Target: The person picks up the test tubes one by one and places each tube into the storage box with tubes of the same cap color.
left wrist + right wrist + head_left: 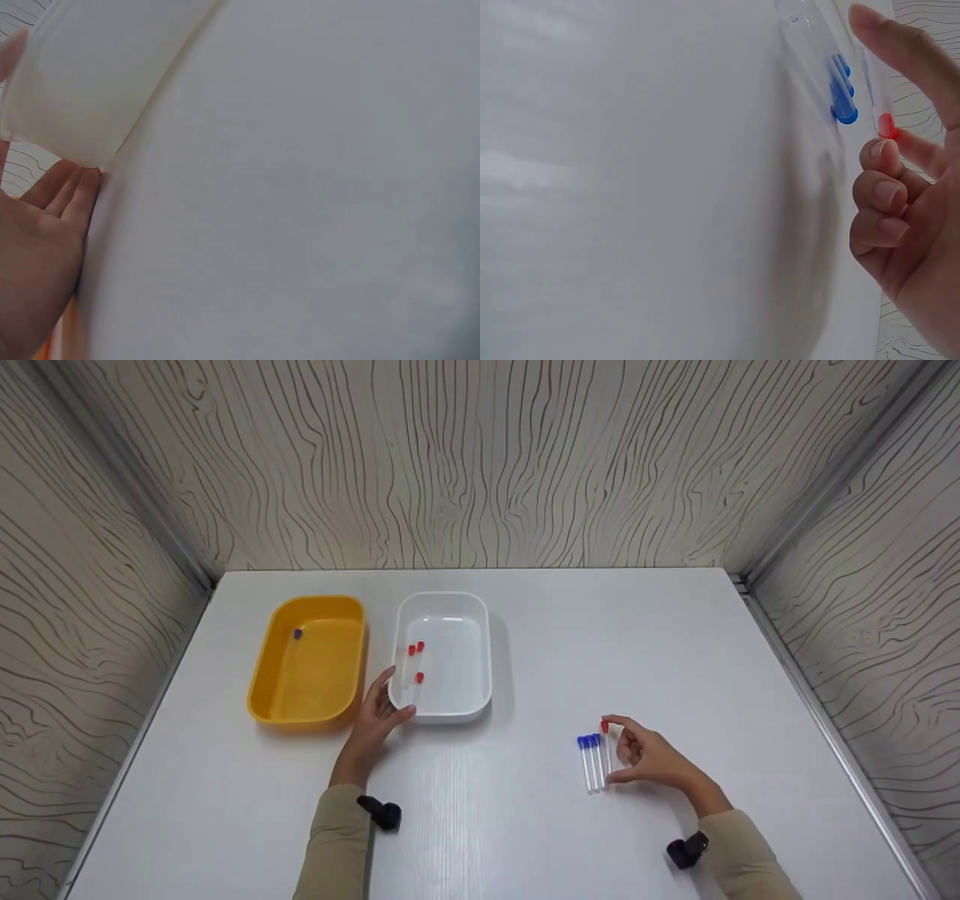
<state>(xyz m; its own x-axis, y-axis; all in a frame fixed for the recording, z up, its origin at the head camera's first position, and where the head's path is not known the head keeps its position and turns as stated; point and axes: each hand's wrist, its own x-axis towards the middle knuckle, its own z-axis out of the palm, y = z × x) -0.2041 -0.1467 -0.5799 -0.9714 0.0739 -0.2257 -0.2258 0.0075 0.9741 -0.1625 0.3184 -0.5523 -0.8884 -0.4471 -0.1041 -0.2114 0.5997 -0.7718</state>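
My left hand (375, 724) grips the near left corner of a white plastic tray (463, 682), thumb at the front rim and fingers along the left side. In the left wrist view the tray's wall (105, 75) rises above the fingers. Several clear tubes with red caps (419, 678) lie in the tray's left part. At the right, my right hand (649, 754) pinches a red-capped tube (607, 757) by its two ends, index finger at the cap and thumb at the bottom. Three blue-capped tubes (590, 765) lie side by side just left of it.
A yellow tray (328, 660) stands left of the white one, with one blue-capped tube (297, 634) inside. The white table (600, 637) is bounded by wood-patterned panels (480, 465) at the back and both sides.
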